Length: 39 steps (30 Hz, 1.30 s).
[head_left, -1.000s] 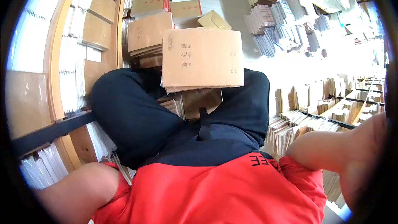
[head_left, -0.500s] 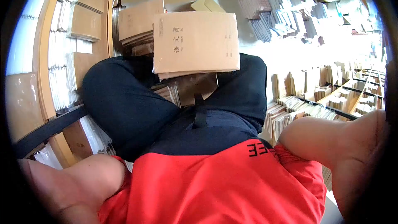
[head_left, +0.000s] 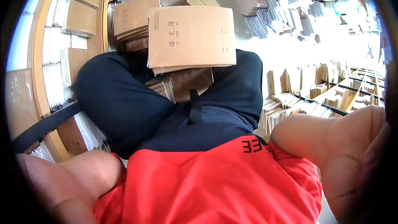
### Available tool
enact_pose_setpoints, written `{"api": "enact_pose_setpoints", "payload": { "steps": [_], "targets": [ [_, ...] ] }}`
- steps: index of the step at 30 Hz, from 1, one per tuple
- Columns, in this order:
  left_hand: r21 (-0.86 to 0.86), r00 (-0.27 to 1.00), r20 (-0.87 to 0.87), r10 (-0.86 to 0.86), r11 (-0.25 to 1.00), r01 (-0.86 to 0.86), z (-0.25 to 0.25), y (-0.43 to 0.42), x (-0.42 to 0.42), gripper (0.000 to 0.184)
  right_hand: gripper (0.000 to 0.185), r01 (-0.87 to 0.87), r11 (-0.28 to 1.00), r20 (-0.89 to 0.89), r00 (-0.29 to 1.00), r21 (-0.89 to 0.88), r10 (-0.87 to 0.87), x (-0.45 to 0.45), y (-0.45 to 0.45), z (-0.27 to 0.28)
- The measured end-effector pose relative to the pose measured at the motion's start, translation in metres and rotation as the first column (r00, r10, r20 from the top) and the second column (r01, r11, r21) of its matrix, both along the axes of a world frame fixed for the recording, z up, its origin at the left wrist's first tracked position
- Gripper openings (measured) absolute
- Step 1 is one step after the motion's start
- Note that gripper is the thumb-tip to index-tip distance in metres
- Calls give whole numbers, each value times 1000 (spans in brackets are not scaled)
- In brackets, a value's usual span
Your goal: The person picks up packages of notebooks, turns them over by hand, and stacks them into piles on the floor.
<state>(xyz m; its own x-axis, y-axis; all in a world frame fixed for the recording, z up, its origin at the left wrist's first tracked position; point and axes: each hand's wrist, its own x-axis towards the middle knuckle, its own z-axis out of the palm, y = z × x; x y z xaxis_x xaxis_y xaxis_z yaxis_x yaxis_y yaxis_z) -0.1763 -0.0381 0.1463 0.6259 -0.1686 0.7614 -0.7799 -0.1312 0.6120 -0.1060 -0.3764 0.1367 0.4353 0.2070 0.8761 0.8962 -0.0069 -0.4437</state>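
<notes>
Beyond the dark edges of the view, both hands are out of sight, so I cannot tell whether they are spread or closed; the bare left arm [head_left: 83, 176] and right arm [head_left: 313, 141] are cut off there. Between the dark-trousered knees [head_left: 101, 72] lies a boxy pack of brown notebooks [head_left: 197, 37], clear film glinting along its edges.

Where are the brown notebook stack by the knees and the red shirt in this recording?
Brown notebook stack [head_left: 191, 38]: head view, middle of the top cover.
Red shirt [head_left: 211, 184]: head view, front of the shirt, below the lettering.
</notes>
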Motion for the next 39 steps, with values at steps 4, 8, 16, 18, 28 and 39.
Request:
{"api": "enact_pose_setpoints", "payload": {
  "steps": [4, 8, 16, 18, 28, 39],
  "targets": [
    [-153, 999, -50, 17, 988, -24, -4, 6, -2, 31, 14, 8, 999, -30, 1000, 35, -7, 23, 12, -20],
    [-350, 906, -291, -307, 916, 198, -28, 54, 40, 35, 13, 35, 998, -169, 985, 46, -27, 54, 35, -54],
    [562, 633, -481, 607, 767, -309, -174, 43, 187, 59, 19, -37, 962, -721, 670, -271, -177, 134, 113, -166],
    [628, 503, -580, 641, 745, -226, -224, 56, 223, 63, 30, -108, 925, -766, 599, -365, -233, 170, 130, -186],
    [713, 41, -657, 753, 638, -291, -415, 139, 318, 57, 80, -561, 748, -880, -69, -356, -471, 367, 227, -347],
    [593, -269, -805, 529, 728, -344, -530, 197, 337, 111, 99, -353, 932, -930, -306, -87, -202, 348, 259, -580]
  ]
}}
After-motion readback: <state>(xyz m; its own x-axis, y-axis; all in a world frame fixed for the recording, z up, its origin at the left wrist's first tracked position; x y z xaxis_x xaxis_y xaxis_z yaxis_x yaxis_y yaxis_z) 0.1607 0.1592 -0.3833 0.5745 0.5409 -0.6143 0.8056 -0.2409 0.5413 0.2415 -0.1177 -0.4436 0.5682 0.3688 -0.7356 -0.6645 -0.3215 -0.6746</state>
